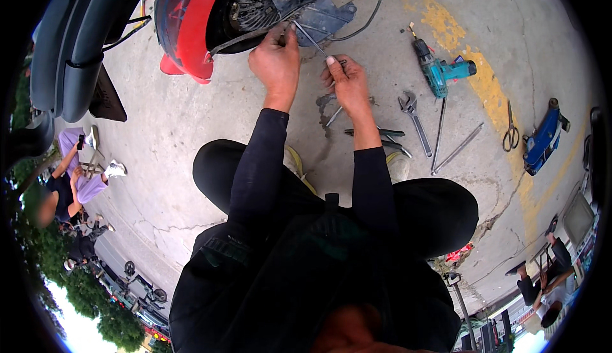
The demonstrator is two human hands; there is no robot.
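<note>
A thin metal rod [310, 37] is pinched by the left hand [275, 59] and right hand [347, 82] near the red scooter's wheel [252, 5].

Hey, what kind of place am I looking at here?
Probably an outdoor roadside scooter repair spot: a red scooter wheel being worked on, a cordless drill and an adjustable wrench lying on bare concrete pavement.

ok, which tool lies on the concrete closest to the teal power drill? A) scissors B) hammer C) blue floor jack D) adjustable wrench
D: the adjustable wrench lies just beside the teal power drill, toward the right hand; the scissors and blue floor jack lie farther off, and no hammer shows.
</note>
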